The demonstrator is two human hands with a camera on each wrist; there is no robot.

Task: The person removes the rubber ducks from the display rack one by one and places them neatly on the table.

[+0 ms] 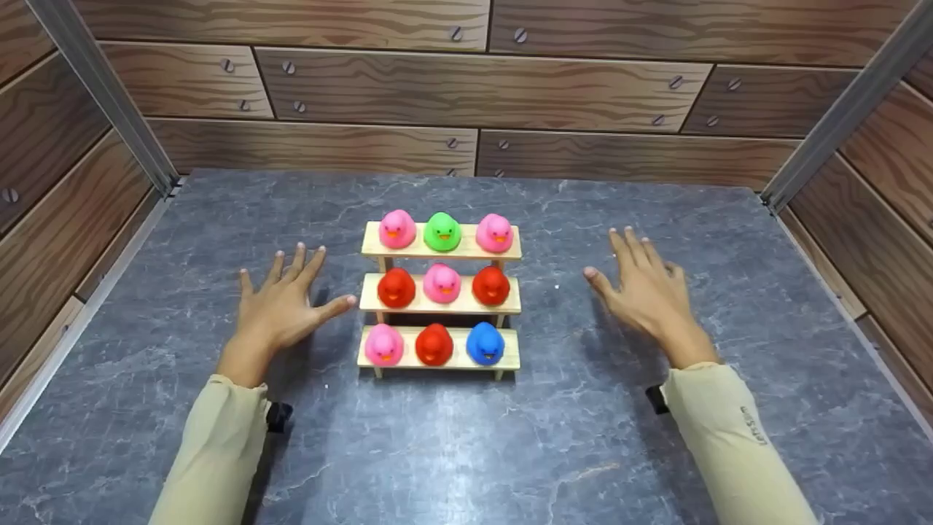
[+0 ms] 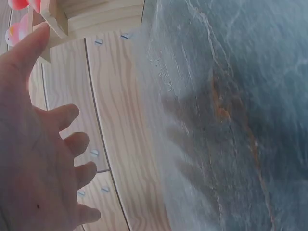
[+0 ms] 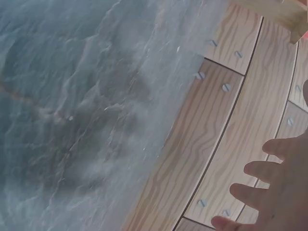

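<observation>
Extending empty fingers [image 1: 313,264], the left hand [image 1: 280,310] and right hand [image 1: 647,295] flank the three-tier pale wooden rack [image 1: 466,301], left nearer, contact unclear.

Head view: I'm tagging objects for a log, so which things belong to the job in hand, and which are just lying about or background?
Likely the job:
three-tier wooden stand
four pink ducks
three red ducks
green duck
blue duck
left hand
right hand

Apparently just surroundings:
grey tabletop
wood-patterned walls
metal corner posts
</observation>
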